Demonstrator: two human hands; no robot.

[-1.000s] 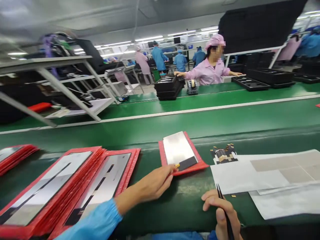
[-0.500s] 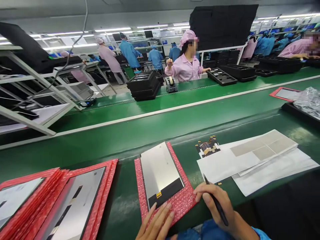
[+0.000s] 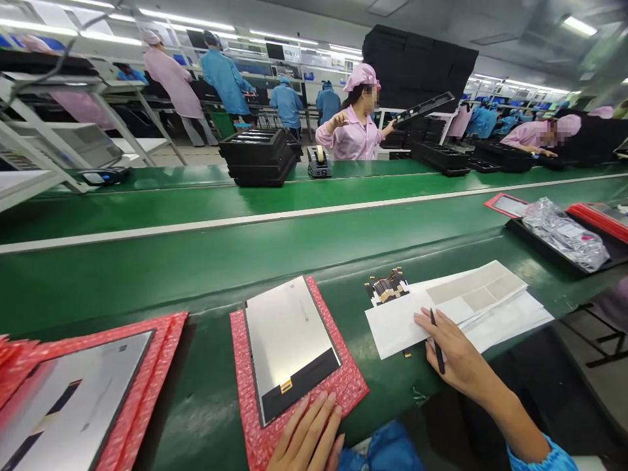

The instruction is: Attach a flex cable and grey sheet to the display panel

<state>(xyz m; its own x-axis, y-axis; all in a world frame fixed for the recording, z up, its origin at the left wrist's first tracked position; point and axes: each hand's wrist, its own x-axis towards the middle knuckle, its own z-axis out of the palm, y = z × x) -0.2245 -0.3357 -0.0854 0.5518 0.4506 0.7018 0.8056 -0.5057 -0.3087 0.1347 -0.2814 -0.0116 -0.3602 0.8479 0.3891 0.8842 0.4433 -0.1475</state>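
Cropping left hand (image 3: 307,438), tweezers (image 3: 436,341) half-hidden

Lighting is bright and even, supplied by rows of ceiling tube lights (image 3: 275,36) running from 9 o'clock to 3 o'clock across the top. Shadows on the green surface (image 3: 196,275) are soft and faint. The metal panel (image 3: 287,337) at 6 o'clock carries a pale, diffuse sheen; the plastic bag (image 3: 564,232) at 3 o'clock shows small glints. Wide-angle distortion bends straight lines toward the edges. Focus is acceptable throughout, slightly soft at the corners.
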